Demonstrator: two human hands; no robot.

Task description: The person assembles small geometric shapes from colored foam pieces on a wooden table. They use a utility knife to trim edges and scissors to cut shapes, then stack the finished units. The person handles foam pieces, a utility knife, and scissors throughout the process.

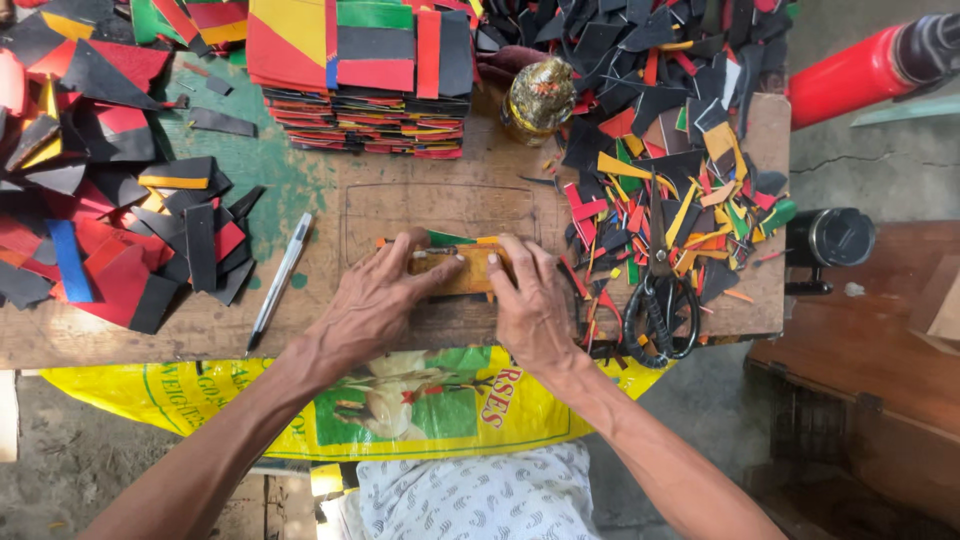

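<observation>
Yellow-brown flat rectangular template block (462,271) lies at the middle of the worn wooden tabletop (400,205), over thin green and orange strips. Left hand (375,305) lies flat on its left end, fingers spread. Right hand (530,300) presses its right end, fingers close together. Black-handled scissors (660,300) lie just right, a white pen (280,282) left, stacked red, black and yellow pieces (365,80) behind.
</observation>
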